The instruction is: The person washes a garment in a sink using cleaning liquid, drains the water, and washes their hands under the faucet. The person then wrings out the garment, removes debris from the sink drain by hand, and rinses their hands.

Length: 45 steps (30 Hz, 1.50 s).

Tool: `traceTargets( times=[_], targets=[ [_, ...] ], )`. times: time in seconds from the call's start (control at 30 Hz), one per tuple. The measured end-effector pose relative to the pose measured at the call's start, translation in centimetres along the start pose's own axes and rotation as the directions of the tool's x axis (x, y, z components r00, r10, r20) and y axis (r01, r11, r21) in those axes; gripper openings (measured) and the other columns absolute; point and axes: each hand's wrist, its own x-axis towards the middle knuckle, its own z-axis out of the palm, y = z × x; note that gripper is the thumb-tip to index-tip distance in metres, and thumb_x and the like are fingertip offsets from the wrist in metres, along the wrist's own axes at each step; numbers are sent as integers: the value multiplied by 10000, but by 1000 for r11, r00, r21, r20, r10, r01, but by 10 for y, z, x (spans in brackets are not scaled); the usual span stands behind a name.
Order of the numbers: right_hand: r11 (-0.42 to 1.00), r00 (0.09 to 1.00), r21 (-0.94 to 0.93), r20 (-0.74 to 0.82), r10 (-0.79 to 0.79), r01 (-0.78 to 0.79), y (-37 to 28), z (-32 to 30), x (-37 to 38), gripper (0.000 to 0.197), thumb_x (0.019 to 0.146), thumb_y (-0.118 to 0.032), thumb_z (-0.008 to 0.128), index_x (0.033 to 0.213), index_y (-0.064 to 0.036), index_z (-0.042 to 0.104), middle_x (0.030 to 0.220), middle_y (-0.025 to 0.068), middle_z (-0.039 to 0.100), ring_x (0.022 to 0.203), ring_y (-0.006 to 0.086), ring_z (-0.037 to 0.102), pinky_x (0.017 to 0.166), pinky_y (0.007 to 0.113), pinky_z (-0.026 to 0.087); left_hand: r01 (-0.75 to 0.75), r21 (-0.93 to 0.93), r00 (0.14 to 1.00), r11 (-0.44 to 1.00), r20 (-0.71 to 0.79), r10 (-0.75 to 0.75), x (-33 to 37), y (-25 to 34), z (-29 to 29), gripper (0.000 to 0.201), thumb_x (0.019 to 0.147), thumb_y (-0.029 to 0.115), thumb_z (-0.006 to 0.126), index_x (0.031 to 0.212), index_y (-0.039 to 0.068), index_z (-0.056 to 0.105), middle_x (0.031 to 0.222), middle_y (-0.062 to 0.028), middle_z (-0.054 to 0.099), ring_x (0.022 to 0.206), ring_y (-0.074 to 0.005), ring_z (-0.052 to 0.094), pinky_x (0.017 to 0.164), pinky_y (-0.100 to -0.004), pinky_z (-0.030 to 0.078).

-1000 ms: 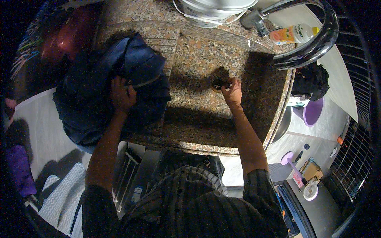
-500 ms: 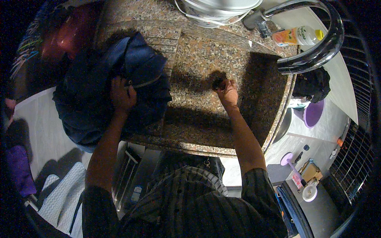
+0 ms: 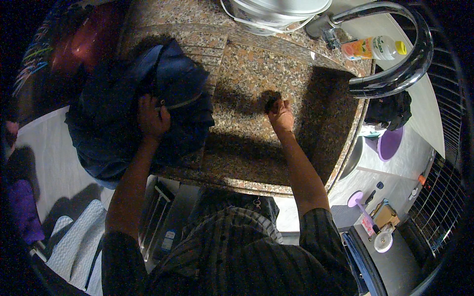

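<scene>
A bundled dark blue garment with a pale strip like a zip and a small metal piece lies over the left side of the stone basin and hangs over its front edge. My left hand presses on it, its fingers curled into the cloth beside the metal piece. Inside the speckled brown stone basin my right hand reaches down to the floor, fingers closed together. At its fingertips is a small dark round patch; whether it is the drain or a held object I cannot tell.
A curved chrome tap arches over the basin's right side. Behind stand a white bucket and a juice bottle lying tilted. A purple basin is at the right, a red shiny container at the far left.
My right hand has shifted very slightly left at the basin floor. My left hand stays on the garment. The whole view has moved a little.
</scene>
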Motion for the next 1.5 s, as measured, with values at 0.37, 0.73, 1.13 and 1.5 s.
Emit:
traceTargets(
  times=[0.37,0.73,1.13,1.5],
  targets=[
    [998,996,-29,61,59,-57,-12,-3,-4,300,825,-169,689,1094,-114,568,1103,176,564,904,403,644,737,501,557,22,-35,1000,999,-16,-23,-4,-3,2,470,909,320,574,1152,-80,621,1294,-324,570,1223,-529,520,1081,-591,399],
    [999,990,26,138,32,-36,0,-5,-10,305,875,-283,689,1105,-104,602,1063,201,673,899,414,668,781,504,546,-98,-3,988,995,-119,97,-2,-6,-1,475,911,317,562,1165,-82,608,1281,-330,555,1218,-552,498,1047,-605,410],
    [943,961,290,262,88,-166,30,30,17,226,912,-233,695,986,-36,613,758,123,664,661,217,653,603,370,515,-11,34,998,999,58,9,-10,-19,13,491,897,303,548,1183,-94,589,1316,-344,534,1222,-554,486,1047,-613,405],
    [926,701,-93,-627,-340,366,-97,-236,91,330,870,-69,639,1194,-46,586,1106,222,635,1058,421,618,896,488,517,-67,-2,997,998,-41,66,-19,-32,22,479,918,325,541,1131,-100,600,1253,-372,554,1186,-552,507,1049,-616,399]
  ],
)
